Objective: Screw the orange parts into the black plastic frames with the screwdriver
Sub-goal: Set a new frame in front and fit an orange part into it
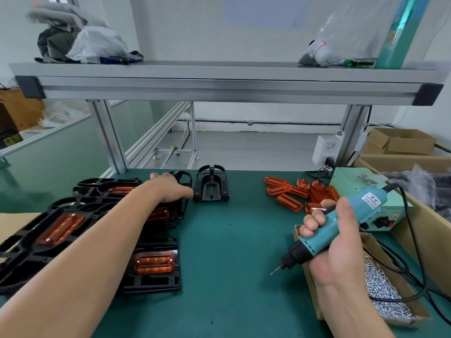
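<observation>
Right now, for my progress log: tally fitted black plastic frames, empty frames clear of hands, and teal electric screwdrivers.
Black plastic frames with orange parts fitted: 4
Empty black plastic frame: 1
Teal electric screwdriver: 1
Total: 6

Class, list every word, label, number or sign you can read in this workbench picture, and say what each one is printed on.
"KEENWE": partly legible, on the white label of the teal screwdriver held in the right hand; the line above it is too blurred to read.
Red-outlined label on the plastic bag on the shelf: too blurred.
Print on the tall green tube: unreadable.
Nothing else carries text.
</observation>
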`<state>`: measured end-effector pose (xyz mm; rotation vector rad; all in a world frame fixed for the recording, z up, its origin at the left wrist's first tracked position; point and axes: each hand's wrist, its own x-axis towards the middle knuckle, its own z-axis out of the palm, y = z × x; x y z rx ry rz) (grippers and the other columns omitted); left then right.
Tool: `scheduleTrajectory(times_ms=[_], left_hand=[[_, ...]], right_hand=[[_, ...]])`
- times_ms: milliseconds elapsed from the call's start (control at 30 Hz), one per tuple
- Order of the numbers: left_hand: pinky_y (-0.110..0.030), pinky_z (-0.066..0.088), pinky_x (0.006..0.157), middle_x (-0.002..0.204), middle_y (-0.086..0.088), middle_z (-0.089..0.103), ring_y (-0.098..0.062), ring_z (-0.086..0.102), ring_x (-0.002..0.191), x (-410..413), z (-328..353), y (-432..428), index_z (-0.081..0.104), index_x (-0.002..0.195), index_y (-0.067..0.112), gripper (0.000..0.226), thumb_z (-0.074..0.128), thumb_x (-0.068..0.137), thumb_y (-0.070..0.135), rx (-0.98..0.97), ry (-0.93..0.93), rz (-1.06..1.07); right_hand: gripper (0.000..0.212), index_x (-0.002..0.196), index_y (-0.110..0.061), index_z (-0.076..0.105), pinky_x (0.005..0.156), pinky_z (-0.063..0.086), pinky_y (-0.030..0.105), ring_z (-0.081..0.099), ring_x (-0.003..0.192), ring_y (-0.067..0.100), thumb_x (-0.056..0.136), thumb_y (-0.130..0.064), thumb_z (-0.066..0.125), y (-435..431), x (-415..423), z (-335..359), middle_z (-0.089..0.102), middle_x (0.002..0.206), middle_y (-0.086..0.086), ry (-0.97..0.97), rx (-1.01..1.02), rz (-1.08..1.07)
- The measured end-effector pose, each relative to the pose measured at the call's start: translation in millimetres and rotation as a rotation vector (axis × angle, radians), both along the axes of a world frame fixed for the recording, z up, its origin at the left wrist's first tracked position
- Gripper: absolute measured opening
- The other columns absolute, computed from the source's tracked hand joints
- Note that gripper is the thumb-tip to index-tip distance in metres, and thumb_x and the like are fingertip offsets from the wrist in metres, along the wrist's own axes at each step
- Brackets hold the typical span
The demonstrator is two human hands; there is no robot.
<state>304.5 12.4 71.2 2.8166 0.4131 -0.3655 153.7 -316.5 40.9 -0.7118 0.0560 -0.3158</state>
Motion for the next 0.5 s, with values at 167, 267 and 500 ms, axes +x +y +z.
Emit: scheduleTrajectory(times_ms=[167, 267, 500], left_hand=[[-0.056, 0.041, 0.109, 0.164, -0.026, 0.013, -0.049, 0.042, 0.138, -4, -3, -1, 0.014, 0.162, 0.015, 0.109, 0.068, 0.080, 0.063, -0.065, -0.009, 0.022], [-0.052, 0.042, 0.097, 0.163, -0.028, 0.014, -0.048, 0.047, 0.129, -7, -6, -2, 0.013, 0.160, 0.022, 0.105, 0.068, 0.079, 0.061, -0.108, -0.047, 0.004], [-0.040, 0.043, 0.074, 0.148, -0.023, 0.029, -0.032, 0.056, 0.090, -10, -11, -2, 0.019, 0.155, 0.021, 0.097, 0.067, 0.080, 0.060, -0.171, -0.197, -0.001]], right_hand=[[0.028, 0.092, -0.018, 0.062, 0.052, 0.046, 0.022, 0.050, 0.059, 0.012, 0.100, -0.045, 0.065, 0, -1, 1, 0.047, 0.071, -0.002, 0.008, 0.002, 0.002], [0.028, 0.092, -0.018, 0.061, 0.052, 0.046, 0.022, 0.050, 0.059, 0.012, 0.100, -0.045, 0.065, 1, -2, 2, 0.047, 0.071, -0.002, 0.013, 0.004, 0.002], [0.026, 0.092, -0.018, 0.061, 0.052, 0.045, 0.022, 0.049, 0.059, 0.012, 0.102, -0.042, 0.063, 1, -2, 2, 0.047, 0.071, -0.002, 0.014, 0.000, 0.004]])
